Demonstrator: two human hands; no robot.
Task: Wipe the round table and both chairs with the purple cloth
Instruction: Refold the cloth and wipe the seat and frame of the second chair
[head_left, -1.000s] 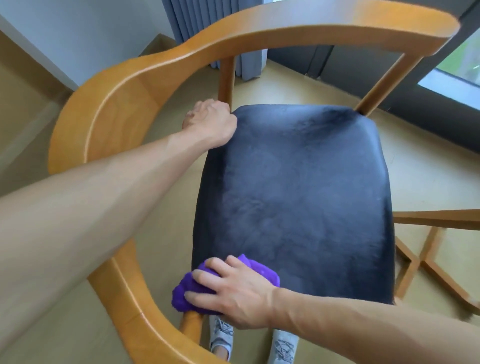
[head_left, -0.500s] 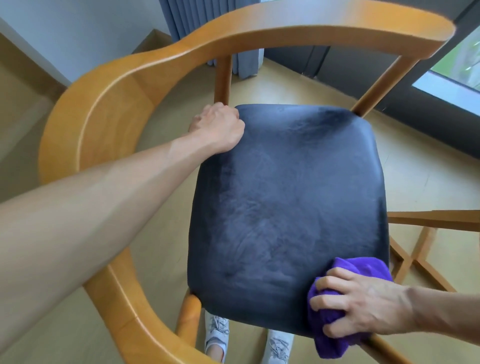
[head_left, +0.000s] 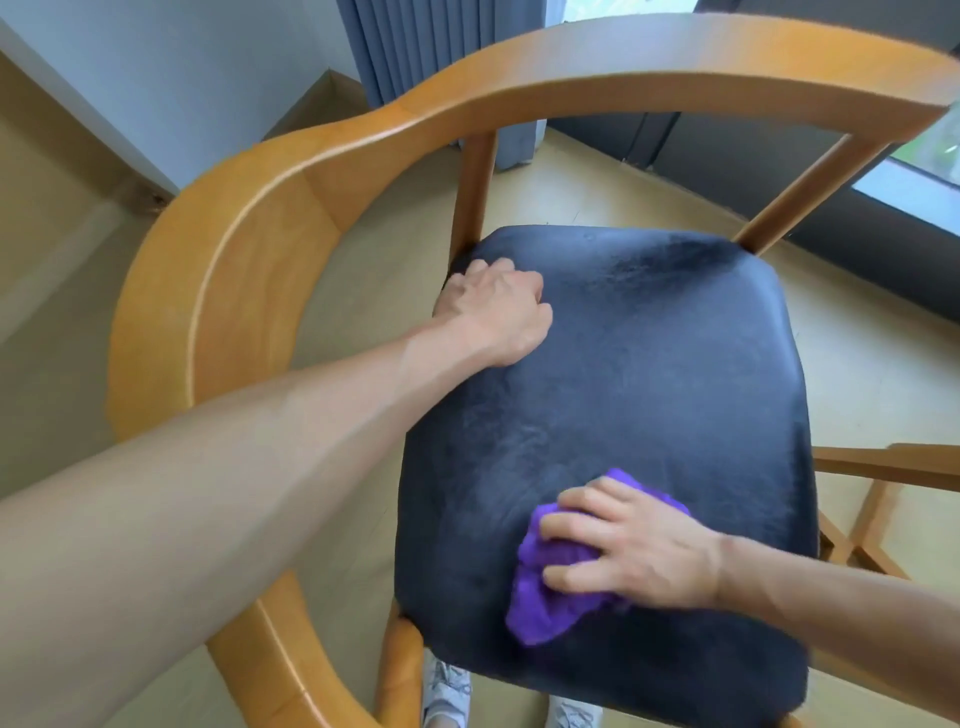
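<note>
Black padded leather chair seat: right hand presses bunched purple cloth beneath its fingers to wipe; left hand grips seat's far corner, steadying.

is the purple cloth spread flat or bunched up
Bunched up: the purple cloth sits as a crumpled wad under the right hand on the black seat.

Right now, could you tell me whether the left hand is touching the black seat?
Touching. The head view shows the left hand resting on the far left corner of the black seat, with no gap visible beneath it.
</note>
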